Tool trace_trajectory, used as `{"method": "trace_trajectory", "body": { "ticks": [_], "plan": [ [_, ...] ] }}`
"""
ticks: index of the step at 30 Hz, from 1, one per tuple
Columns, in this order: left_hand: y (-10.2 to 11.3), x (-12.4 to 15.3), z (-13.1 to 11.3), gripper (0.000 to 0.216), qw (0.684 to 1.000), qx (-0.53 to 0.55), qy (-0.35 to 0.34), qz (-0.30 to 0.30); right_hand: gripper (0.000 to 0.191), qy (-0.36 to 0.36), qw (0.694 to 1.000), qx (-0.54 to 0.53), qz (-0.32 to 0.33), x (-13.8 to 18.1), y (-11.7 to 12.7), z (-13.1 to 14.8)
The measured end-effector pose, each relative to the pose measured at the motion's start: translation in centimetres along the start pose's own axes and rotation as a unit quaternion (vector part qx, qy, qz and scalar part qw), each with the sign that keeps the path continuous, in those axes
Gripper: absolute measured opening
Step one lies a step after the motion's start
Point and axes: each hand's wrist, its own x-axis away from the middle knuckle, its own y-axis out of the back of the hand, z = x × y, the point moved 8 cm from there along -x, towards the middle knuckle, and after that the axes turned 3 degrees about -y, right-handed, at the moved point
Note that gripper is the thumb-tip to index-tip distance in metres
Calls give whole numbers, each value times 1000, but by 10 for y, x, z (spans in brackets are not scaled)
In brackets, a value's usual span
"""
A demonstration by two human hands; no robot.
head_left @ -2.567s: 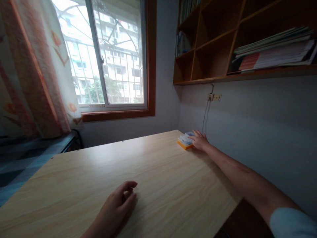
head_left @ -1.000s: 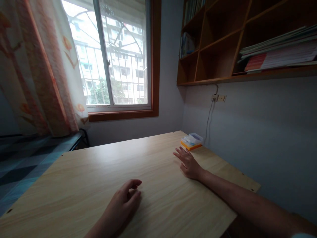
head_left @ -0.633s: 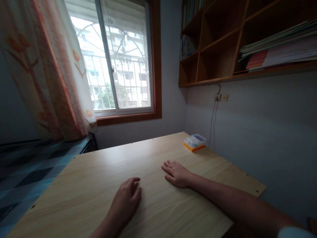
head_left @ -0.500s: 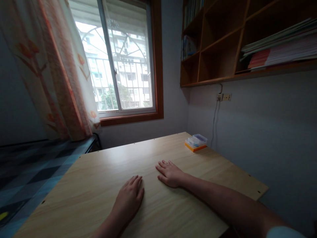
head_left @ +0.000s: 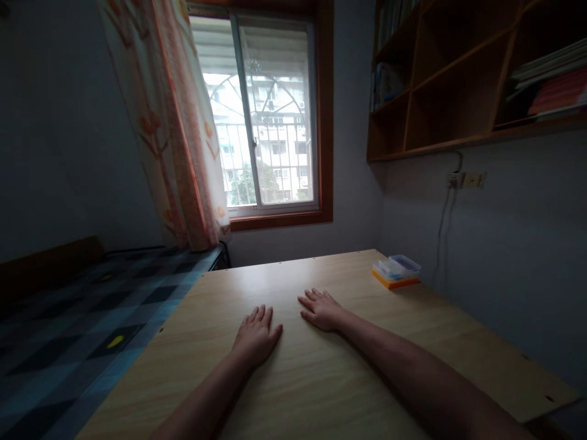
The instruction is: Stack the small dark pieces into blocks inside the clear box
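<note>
Palm down on the pale wooden table (head_left: 293,385), my left hand (head_left: 257,336) lies flat with its fingers apart and holds nothing. My right hand (head_left: 321,310) rests flat a little farther forward and to the right, fingers spread, also with nothing in it. A gap of bare wood separates the two hands. Nearest to my right hand, near the table's far right edge, sits a clear plastic box (head_left: 398,267) with small contents I cannot make out. Beneath it is an orange base or flat case (head_left: 395,283).
A bed with a dark checked cover (head_left: 137,305) stands along the table's left side. Ahead are a window (head_left: 279,122) and a flowered curtain (head_left: 183,140). Wooden shelves (head_left: 452,98) with books hang on the right wall, above a socket (head_left: 472,179) with a cord.
The view has turned left, so the room appears shifted right. My left hand has slid forward and its fingers have spread. My right hand stays flat on the table.
</note>
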Motion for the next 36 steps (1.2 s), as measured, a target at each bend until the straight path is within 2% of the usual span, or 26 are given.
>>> {"method": "trace_trajectory", "body": {
  "ticks": [8, 13, 18, 27, 36],
  "plan": [
    [5, -39, 87, 68, 991, -6, 135, -21, 66, -94, 995, 7, -28, -20, 10, -44],
    [7, -60, 113, 67, 979, 2, 199, -45, 65, -161, 985, 10, -54, -33, 9, -59],
    [5, -70, 119, 63, 973, 3, 219, -70, 64, -205, 976, 9, -73, -40, 7, -70],
    [19, -59, 110, 52, 972, -1, 200, -122, 62, -200, 975, -23, -99, -40, 7, -72],
    [41, -44, 95, 35, 968, -9, 167, -188, 36, -138, 956, -162, -203, -31, 24, -76]
  ]
}}
